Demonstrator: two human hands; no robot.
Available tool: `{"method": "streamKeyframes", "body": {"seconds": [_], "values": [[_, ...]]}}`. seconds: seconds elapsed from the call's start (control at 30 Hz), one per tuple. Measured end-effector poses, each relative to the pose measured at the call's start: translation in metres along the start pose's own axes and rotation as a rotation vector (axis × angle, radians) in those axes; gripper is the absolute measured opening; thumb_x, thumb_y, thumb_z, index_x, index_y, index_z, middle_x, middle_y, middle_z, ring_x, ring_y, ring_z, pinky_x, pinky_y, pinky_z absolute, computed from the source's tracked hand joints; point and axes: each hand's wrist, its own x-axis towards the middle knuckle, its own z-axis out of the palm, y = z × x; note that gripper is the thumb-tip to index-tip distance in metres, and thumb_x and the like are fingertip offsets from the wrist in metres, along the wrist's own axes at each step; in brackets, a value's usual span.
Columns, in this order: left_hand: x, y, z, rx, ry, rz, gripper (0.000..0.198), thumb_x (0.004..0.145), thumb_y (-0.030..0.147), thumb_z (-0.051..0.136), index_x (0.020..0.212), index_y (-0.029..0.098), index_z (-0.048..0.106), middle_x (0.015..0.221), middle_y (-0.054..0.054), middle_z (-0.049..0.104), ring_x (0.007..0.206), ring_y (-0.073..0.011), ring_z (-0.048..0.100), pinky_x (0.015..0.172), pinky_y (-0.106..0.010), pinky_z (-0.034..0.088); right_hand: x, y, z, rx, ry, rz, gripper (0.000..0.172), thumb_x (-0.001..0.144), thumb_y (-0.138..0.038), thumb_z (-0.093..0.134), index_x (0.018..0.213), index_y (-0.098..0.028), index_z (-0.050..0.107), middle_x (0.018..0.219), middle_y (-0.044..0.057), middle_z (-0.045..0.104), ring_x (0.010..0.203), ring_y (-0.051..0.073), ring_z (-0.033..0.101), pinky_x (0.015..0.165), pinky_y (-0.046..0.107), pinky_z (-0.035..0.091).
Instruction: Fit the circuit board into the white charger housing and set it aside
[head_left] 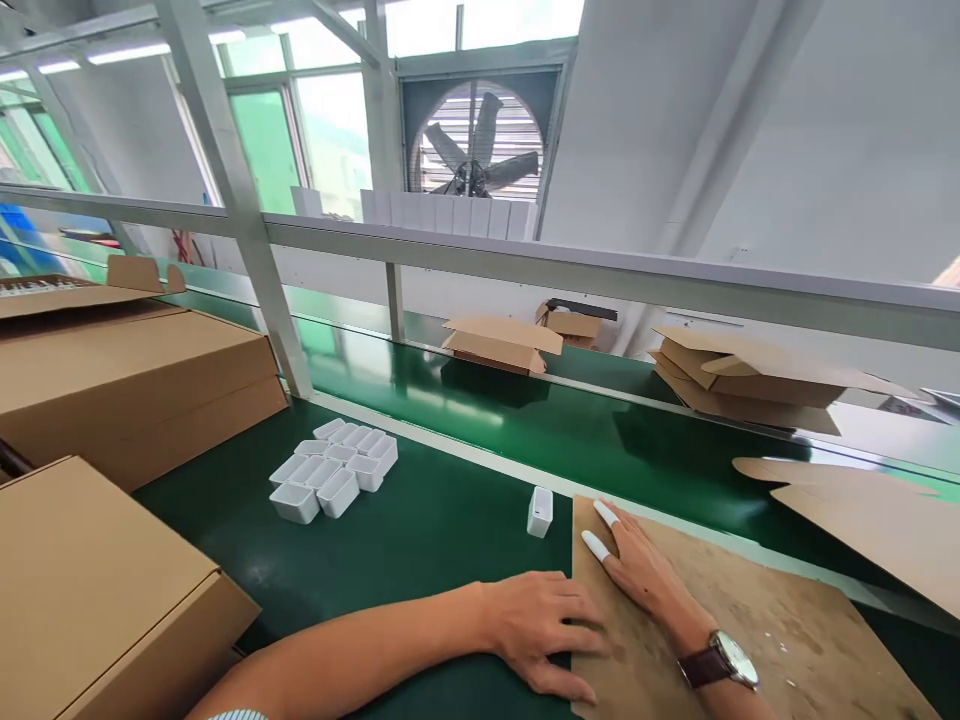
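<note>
My left hand (551,630) reaches in from the lower left, palm down, with its fingers apart over the left edge of a stained brown board (750,600). Nothing shows in its grasp. Flat on the far left corner of that board lies my right hand (645,565), fingers stretched out, white covers on two fingertips and a watch (724,660) on the wrist. Just beyond both hands, a single small white plastic box (540,512) stands on the green table (435,540). Farther left, several open white trays (337,465) are grouped close together.
Large cardboard boxes (112,390) fill the left side. Behind a pale rail (450,460) runs a green conveyor belt (390,365), with folded cartons (735,375) and a flat cardboard piece (870,510) at the right. A metal frame post (240,220) stands left of centre.
</note>
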Motion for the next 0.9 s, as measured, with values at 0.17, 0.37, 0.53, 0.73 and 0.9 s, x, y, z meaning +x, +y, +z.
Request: {"method": "streamKeyframes", "body": {"seconds": [0.17,0.37,0.53,0.73,0.9], "values": [[-0.001,-0.008,-0.045,0.042,0.310,-0.076,0.025,0.103,0.030,0.056,0.123,0.016,0.064,0.114,-0.014,0.074,0.106,-0.0229,0.072,0.092,-0.037,0.061,-0.002,-0.027,-0.015,-0.039,0.069,-0.178,0.043,0.094,-0.019,0.051,0.136,-0.017,0.063,0.142,0.018,0.065,0.135,0.033,0.059,0.112,0.056,0.051],[-0.018,-0.027,-0.075,0.009,0.464,-0.617,0.038,0.100,0.035,0.063,0.137,0.024,0.056,0.130,-0.013,0.066,0.120,-0.0267,0.066,0.096,-0.044,0.061,0.002,-0.056,-0.013,-0.105,-0.026,-0.130,0.028,0.100,-0.018,0.051,0.120,-0.016,0.070,0.127,0.018,0.070,0.116,0.033,0.067,0.100,0.049,0.055],[-0.030,-0.047,-0.055,-0.195,0.387,-0.848,0.070,0.090,0.050,0.074,0.148,0.026,0.042,0.144,-0.015,0.057,0.127,-0.0301,0.062,0.098,-0.046,0.059,-0.002,-0.061,-0.004,-0.103,-0.044,-0.086,0.022,0.101,-0.019,0.053,0.109,-0.016,0.073,0.119,0.018,0.070,0.109,0.032,0.065,0.096,0.047,0.054],[-0.036,-0.055,-0.040,-0.405,0.216,-1.033,0.091,0.087,0.057,0.074,0.160,0.030,0.027,0.155,-0.013,0.053,0.138,-0.0323,0.056,0.113,-0.052,0.048,-0.007,-0.063,0.002,-0.100,-0.053,-0.059,0.021,0.102,-0.019,0.054,0.108,-0.015,0.073,0.117,0.018,0.069,0.109,0.034,0.063,0.096,0.049,0.052],[-0.037,-0.054,-0.041,-0.342,0.126,-1.078,0.070,0.095,0.050,0.067,0.156,0.029,0.040,0.144,-0.011,0.062,0.136,-0.0309,0.057,0.116,-0.054,0.045,-0.010,-0.061,0.005,-0.099,-0.024,-0.098,0.021,0.100,-0.014,0.054,0.109,-0.014,0.072,0.124,0.019,0.068,0.111,0.035,0.064,0.098,0.051,0.053]]}}
